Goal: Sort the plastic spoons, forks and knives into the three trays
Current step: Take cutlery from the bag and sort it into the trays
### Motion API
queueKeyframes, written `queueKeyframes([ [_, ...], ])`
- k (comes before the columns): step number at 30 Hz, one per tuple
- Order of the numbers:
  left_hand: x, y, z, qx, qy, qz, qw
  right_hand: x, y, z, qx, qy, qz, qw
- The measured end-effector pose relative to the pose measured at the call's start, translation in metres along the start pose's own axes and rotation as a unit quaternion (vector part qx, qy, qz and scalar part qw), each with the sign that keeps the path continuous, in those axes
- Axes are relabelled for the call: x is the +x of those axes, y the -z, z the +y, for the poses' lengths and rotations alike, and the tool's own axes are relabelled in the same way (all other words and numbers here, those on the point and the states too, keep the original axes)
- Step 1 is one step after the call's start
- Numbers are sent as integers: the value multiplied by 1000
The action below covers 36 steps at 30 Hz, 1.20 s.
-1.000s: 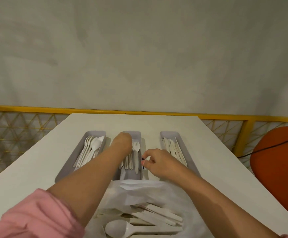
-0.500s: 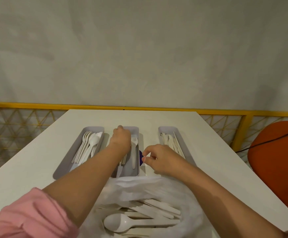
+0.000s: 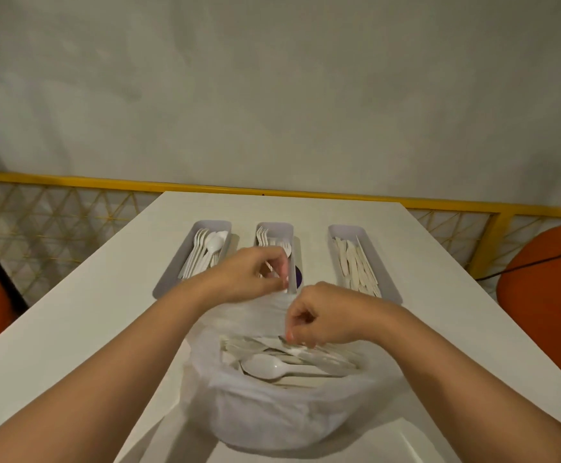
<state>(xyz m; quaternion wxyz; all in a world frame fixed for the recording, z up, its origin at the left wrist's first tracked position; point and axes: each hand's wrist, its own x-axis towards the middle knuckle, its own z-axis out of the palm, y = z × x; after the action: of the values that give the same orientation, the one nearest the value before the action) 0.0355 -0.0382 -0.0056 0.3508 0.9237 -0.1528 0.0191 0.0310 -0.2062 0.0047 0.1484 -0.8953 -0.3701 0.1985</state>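
Cutlery [image 3: 265, 366] lies in all three trays [image 3: 274, 225], but the bag [image 3: 272, 419] holds plenty more. My right hand [image 3: 322, 315] grips a piece [image 3: 298, 351] there; my left hand's [image 3: 249, 277] curled grip I cannot read.

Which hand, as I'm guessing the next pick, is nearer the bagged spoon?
Right: right hand is in the bag by the spoon; left hand farther, at the middle tray.

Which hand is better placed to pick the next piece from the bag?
Right. The right hand reaches down onto the cutlery in the bag; the left hand is farther off, at the middle tray.
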Motion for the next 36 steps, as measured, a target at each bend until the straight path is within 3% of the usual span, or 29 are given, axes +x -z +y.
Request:
queueKeyframes([
  [3, -23, 1, -7, 46, 21, -106, 993, 3, -12, 5, -93, -66, 12, 993],
  [6, -36, -3, -21, 149, 58, -139, 977, 7, -24, 8, -128, -98, 16, 987],
  [11, -40, -10, -36, 172, 115, -46, 977, 13, -36, 16, -83, -77, 29, 993],
  [20, -40, -12, -34, 162, 99, 62, 980, -2, -38, 17, 23, 37, -18, 999],
  [32, -42, -19, -33, 158, 93, 88, 979, -14, -39, 5, -63, 41, -102, 992],
  [36, -41, -21, -33, 157, 91, 89, 979, -15, -42, 1, -59, 34, -40, 997],
])
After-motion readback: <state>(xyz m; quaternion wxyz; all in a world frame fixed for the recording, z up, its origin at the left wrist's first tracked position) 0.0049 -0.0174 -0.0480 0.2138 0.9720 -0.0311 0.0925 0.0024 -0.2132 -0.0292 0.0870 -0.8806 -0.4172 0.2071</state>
